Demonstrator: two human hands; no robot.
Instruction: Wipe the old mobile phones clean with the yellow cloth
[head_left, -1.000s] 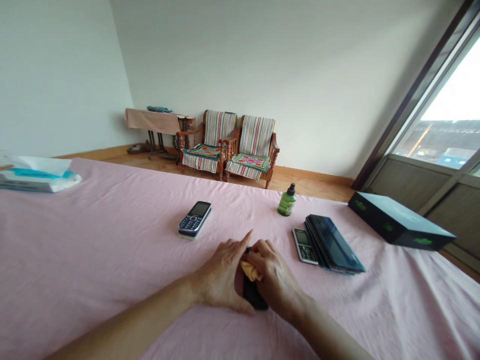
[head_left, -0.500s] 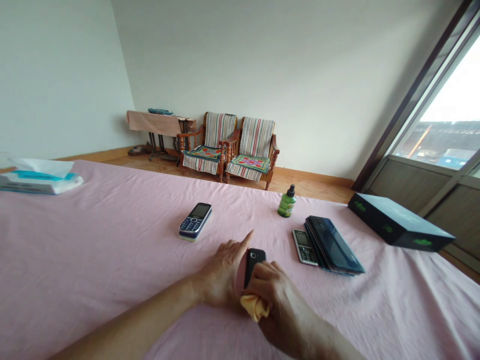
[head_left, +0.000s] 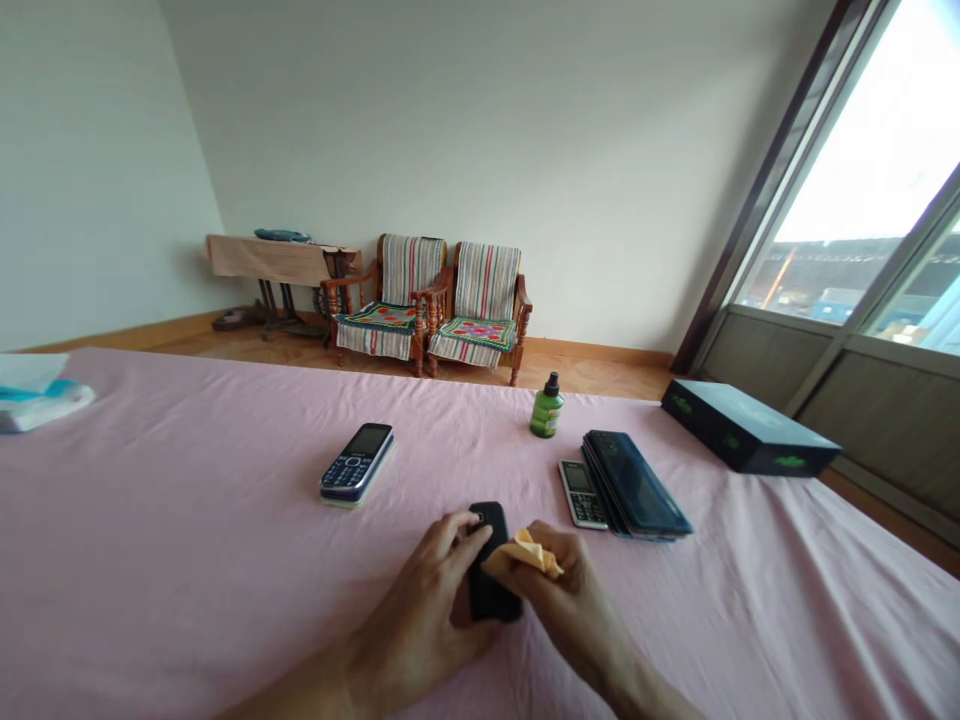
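Note:
A black mobile phone (head_left: 491, 585) lies back side up on the pink cloth, between my two hands. My left hand (head_left: 431, 590) holds it, with fingertips at its upper left edge and the thumb along its bottom end. Bunched in my right hand (head_left: 566, 590) is a yellow-orange wiping cloth (head_left: 529, 555), which reaches over the phone's right side. Part of the phone is hidden by fingers and cloth. Just beyond my right hand lies a silver-and-black keypad phone (head_left: 583, 493), beside a stack of dark smartphones (head_left: 637, 485).
A dark blue keypad phone (head_left: 358, 462) rests on another item at the left. Farther back stands a green spray bottle (head_left: 547, 408). A black box (head_left: 750, 430) is at the right, and a tissue pack (head_left: 45, 405) at the far left. Pink cloth (head_left: 225, 520) covers the surface.
My left hand's fingers, stretched out beside the phone before, now bend onto its upper edge. My right hand has turned, bringing the cloth up over the phone. The view has swung right.

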